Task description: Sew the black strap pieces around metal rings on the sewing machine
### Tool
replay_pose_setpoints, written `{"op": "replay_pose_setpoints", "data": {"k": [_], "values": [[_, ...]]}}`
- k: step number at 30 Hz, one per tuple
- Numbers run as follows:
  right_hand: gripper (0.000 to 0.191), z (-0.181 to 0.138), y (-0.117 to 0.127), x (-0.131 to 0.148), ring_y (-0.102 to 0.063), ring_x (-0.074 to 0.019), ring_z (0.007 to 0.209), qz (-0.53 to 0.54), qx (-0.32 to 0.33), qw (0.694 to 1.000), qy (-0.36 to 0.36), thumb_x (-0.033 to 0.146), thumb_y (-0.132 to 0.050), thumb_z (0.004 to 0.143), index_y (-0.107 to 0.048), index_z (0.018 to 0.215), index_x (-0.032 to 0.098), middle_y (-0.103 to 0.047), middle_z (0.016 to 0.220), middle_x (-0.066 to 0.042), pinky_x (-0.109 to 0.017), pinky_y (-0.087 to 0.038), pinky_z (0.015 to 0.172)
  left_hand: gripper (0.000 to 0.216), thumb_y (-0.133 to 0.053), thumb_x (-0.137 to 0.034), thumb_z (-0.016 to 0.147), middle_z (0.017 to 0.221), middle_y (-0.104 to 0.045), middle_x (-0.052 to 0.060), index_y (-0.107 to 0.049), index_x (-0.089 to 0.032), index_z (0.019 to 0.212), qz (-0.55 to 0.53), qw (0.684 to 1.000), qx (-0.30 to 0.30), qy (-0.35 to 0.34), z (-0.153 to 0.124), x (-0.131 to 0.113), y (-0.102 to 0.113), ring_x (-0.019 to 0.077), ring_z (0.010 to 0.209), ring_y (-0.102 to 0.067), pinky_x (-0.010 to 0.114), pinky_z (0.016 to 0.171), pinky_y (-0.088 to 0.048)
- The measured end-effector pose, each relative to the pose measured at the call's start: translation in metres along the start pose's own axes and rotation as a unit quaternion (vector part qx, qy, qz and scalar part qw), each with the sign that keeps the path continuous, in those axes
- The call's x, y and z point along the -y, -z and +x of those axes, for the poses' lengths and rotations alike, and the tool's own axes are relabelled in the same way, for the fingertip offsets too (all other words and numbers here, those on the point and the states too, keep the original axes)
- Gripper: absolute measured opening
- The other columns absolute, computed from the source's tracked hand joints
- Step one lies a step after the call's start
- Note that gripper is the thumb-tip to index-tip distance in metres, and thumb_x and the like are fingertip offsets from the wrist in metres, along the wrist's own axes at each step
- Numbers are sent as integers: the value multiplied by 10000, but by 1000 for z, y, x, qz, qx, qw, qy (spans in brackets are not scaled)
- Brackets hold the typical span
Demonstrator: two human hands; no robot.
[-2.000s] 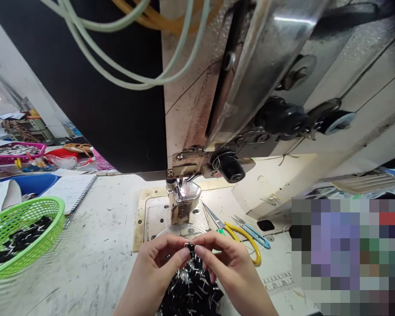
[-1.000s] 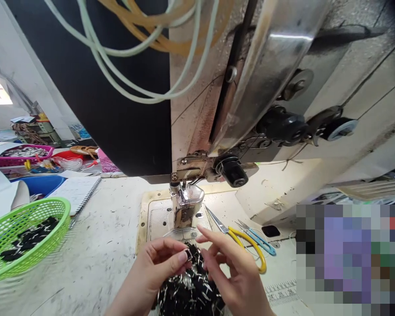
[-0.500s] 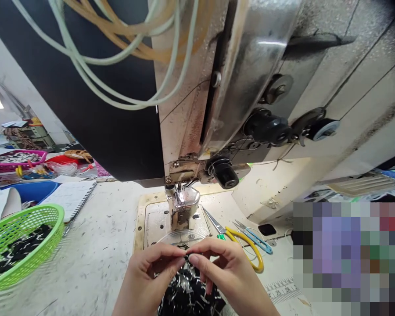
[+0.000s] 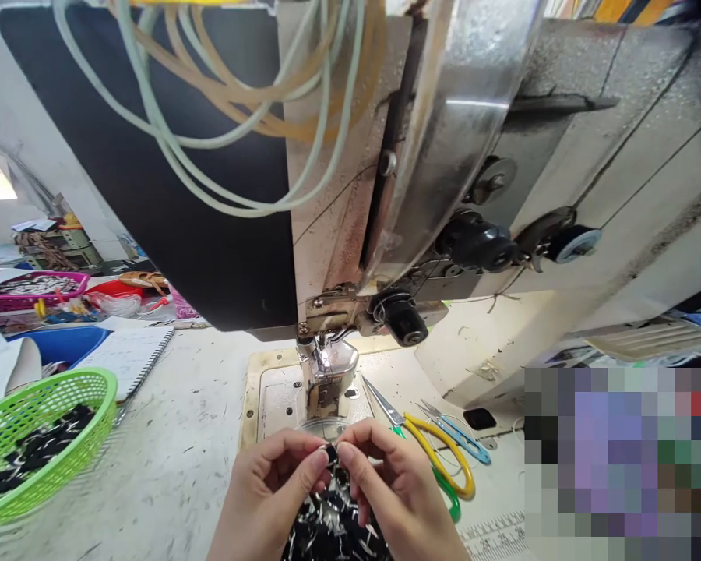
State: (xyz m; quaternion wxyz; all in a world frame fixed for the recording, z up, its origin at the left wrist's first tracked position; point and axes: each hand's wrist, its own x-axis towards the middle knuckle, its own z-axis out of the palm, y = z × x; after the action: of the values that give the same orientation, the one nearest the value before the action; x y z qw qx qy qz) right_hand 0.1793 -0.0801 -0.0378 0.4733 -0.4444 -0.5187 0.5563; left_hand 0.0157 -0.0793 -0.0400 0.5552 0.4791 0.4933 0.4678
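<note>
My left hand point(image 4: 272, 483) and my right hand point(image 4: 394, 491) meet at the bottom centre, thumbs against forefingers. Between their fingertips is a small black fabric piece point(image 4: 331, 454), pinched from both sides. Under my hands lies a heap of black fabric pieces point(image 4: 330, 526) with whitish bits, partly covered by my fingers. A clear curved rim point(image 4: 321, 426) shows just behind my fingertips. Beyond it stands the sewing machine's presser foot area point(image 4: 330, 362), lit by a lamp.
Yellow-handled scissors point(image 4: 444, 444), green-handled scissors point(image 4: 452, 499) and blue thread snips point(image 4: 464, 440) lie to the right, near a clear ruler point(image 4: 499, 538). At left are a green basket point(image 4: 102, 413) of black pieces and a spiral notebook point(image 4: 132, 354). The machine head point(image 4: 339, 195) overhangs the table.
The view has tilted up slightly, so the machine sits lower in it. My fingertips have parted a little, and more of the black fabric piece shows between them.
</note>
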Motion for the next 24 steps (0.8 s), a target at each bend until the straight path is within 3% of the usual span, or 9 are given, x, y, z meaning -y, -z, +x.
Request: {"op": "replay_pose_setpoints", "data": {"k": [9, 13, 17, 19, 24], "values": [[419, 20, -1, 9, -379, -40, 408, -34, 2, 999, 17, 596, -607, 885, -609, 842, 179, -499, 619, 52, -137, -320, 367, 222, -820, -371, 731, 700, -750, 45, -748, -161, 728, 5, 999, 39, 9, 17, -29, 0, 174, 689, -677, 239, 659, -523], [329, 38, 2, 19, -487, -92, 507, -91, -23, 988, 121, 484, -576, 930, -646, 812, 185, -597, 668, 0, -179, -398, 449, 262, -856, -353, 673, 531, -678, 8, -694, -150, 639, -40, 999, 18, 6, 39, -39, -5, 127, 523, -614, 207, 536, -480], [150, 52, 14, 25, -464, -90, 493, -241, -98, 916, 306, 266, -557, 943, -688, 997, 215, -608, 755, -4, -211, -411, 488, 317, -883, -345, 617, 466, -622, -16, -644, -143, 568, -141, 989, -21, 44, 60, -45, -9, 72, 426, -521, 163, 456, -409], [250, 56, 21, 24, -464, -84, 489, -296, -97, 872, 377, 160, -514, 929, -694, 1083, 241, -624, 836, -23, -212, -427, 495, 297, -887, -306, 601, 480, -624, -17, -644, -140, 565, -170, 982, -42, 67, 66, -47, -10, 62, 420, -515, 151, 447, -400], [406, 63, 31, 18, -533, -76, 492, -376, -81, 817, 429, 79, -452, 894, -722, 1140, 259, -636, 887, -61, -182, -485, 471, 232, -885, -234, 556, 508, -632, -10, -682, -122, 559, -197, 973, -77, 90, 76, -47, -7, 66, 439, -545, 145, 451, -435]]}}
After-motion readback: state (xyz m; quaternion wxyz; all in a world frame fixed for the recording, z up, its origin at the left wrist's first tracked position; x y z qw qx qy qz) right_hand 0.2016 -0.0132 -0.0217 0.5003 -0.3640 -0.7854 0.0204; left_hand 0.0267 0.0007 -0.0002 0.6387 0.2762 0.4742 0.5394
